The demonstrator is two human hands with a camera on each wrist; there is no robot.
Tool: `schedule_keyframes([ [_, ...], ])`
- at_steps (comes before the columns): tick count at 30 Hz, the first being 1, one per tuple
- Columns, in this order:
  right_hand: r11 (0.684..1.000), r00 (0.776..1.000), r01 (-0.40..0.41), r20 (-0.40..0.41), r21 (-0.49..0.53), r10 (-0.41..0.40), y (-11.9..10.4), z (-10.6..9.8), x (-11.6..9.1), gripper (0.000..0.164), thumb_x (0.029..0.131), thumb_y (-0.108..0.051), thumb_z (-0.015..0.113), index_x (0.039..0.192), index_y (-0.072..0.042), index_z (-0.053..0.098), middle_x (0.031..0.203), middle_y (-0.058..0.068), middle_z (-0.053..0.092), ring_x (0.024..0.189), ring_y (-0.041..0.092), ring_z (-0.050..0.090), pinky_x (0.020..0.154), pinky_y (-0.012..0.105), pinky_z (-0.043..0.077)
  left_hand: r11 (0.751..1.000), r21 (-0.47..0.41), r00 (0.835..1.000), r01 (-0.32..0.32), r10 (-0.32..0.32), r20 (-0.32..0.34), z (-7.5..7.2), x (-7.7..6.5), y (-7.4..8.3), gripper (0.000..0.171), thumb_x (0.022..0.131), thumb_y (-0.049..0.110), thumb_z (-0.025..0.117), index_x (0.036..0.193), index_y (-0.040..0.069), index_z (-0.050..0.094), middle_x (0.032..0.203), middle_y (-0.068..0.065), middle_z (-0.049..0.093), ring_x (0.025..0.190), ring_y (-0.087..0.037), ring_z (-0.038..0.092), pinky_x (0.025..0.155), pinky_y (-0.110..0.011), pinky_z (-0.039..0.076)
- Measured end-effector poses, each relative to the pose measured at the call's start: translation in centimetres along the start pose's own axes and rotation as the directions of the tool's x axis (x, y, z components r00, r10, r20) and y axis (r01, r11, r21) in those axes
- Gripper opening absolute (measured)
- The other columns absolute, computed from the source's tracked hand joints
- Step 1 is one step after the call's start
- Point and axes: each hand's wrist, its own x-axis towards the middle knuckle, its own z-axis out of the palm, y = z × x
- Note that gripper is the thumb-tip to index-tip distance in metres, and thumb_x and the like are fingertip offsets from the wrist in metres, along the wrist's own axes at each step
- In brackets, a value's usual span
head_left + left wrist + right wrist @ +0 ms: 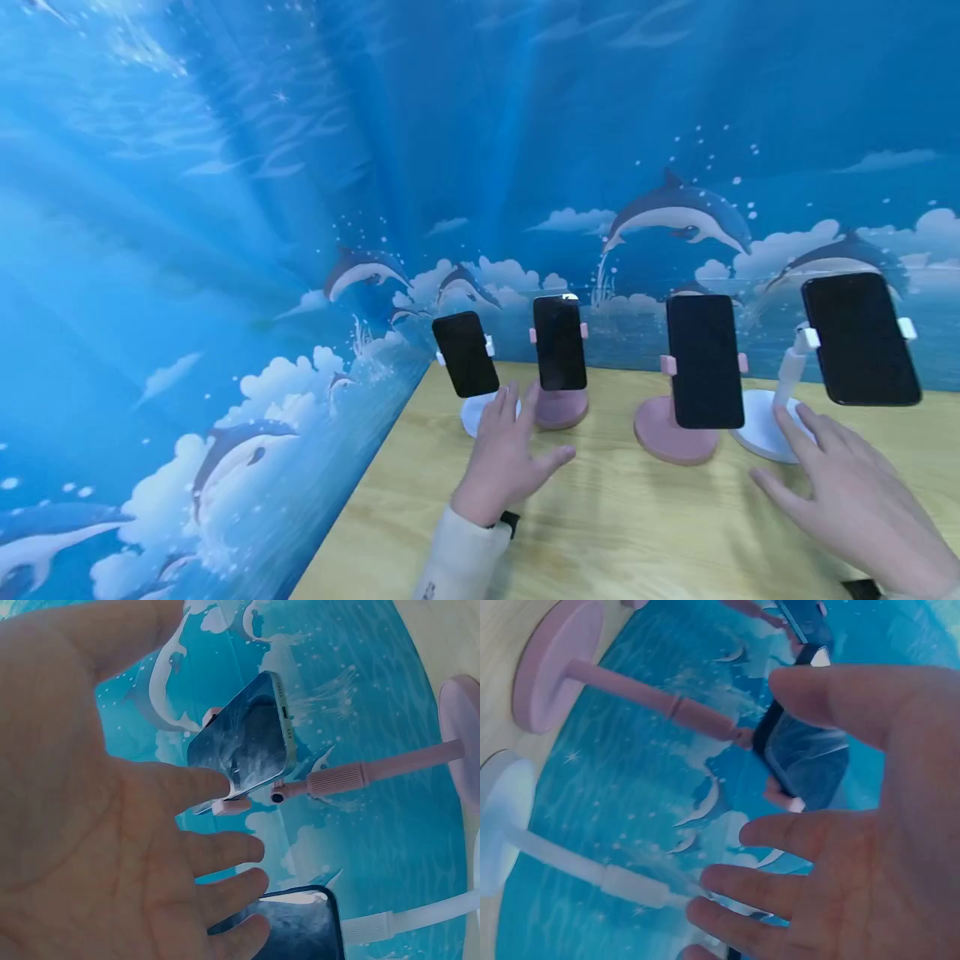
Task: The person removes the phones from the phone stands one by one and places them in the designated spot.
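Stand (412,760), seemingly ribbed, left-wrist only

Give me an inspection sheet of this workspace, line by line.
Surface: table with a pale wood-grain top.
Job's things: left to right, left white stand, left pink stand, right pink stand and right white stand, all upright on round bases; each clamps one dark-screened phone.
Clutter: nothing seen.
Hands: left hand open, near the two left stands; right hand open, near the right white stand; neither grips anything, and light contact cannot be judged.
Cables: nothing seen.
Surroundings: blue backdrop printed with dolphins and clouds, behind and left of the table.
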Motion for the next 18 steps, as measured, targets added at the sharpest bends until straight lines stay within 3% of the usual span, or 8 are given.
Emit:
schedule_keyframes([
  [3, 1.0, 1.0, 0.001, 0.015, -0.01, 0.0, -0.8, 0.6, 0.3, 0.104, 0.081, -0.062, 0.06, 0.149, 0.003, 0.015, 0.145, 0.037, 0.017, 0.13, 0.057, 0.016, 0.102, 0.07, 0.011, 1.0, 0.013, 1.0, 0.011, -0.011, -0.008, -0.3, -0.2, -0.5, 0.097, 0.077, 0.085, 0.029, 0.153, 0.029, 0.005, 0.159, -0.008, 0.004, 0.146, -0.029, 0.002, 0.115, -0.05, 0.012],
  [7, 0.999, 0.999, -0.002, -0.038, -0.044, 0.0, 0.0, -0.8, -0.8, 0.108, 0.08, -0.06, 0.063, 0.149, 0.002, 0.007, 0.151, 0.033, -0.001, 0.138, 0.048, -0.009, 0.108, 0.057, -0.012, 0.998, -0.024, 0.998, -0.052, 0.052, -0.028, -0.1, 0.8, 1.0, 0.097, 0.077, 0.086, 0.026, 0.153, 0.028, 0.005, 0.159, -0.007, 0.005, 0.146, -0.028, 0.002, 0.115, -0.05, 0.012],
  [10, 0.999, 0.999, 0.03, -0.043, -0.04, -0.032, -0.3, -1.0, -0.8, 0.107, 0.081, -0.062, 0.061, 0.149, 0.002, 0.009, 0.151, 0.033, 0.001, 0.139, 0.046, -0.011, 0.108, 0.051, -0.02, 0.999, -0.016, 0.999, -0.04, 0.039, -0.015, -0.1, 0.7, 0.8, 0.097, 0.077, 0.085, 0.025, 0.153, 0.027, 0.006, 0.159, -0.007, 0.005, 0.146, -0.027, 0.002, 0.115, -0.049, 0.011],
  [18, 0.998, 0.998, 0.062, -0.03, 0.033, -0.061, -1.3, -1.2, -0.9, 0.096, 0.086, -0.062, 0.055, 0.15, -0.001, 0.017, 0.153, 0.029, 0.007, 0.141, 0.044, -0.004, 0.106, 0.052, -0.022, 0.999, -0.044, 1.0, -0.01, 0.01, 0.004, -0.4, -0.1, -0.3, 0.096, 0.078, 0.084, 0.027, 0.153, 0.028, 0.008, 0.158, -0.011, 0.008, 0.145, -0.031, 0.004, 0.113, -0.055, 0.014],
])
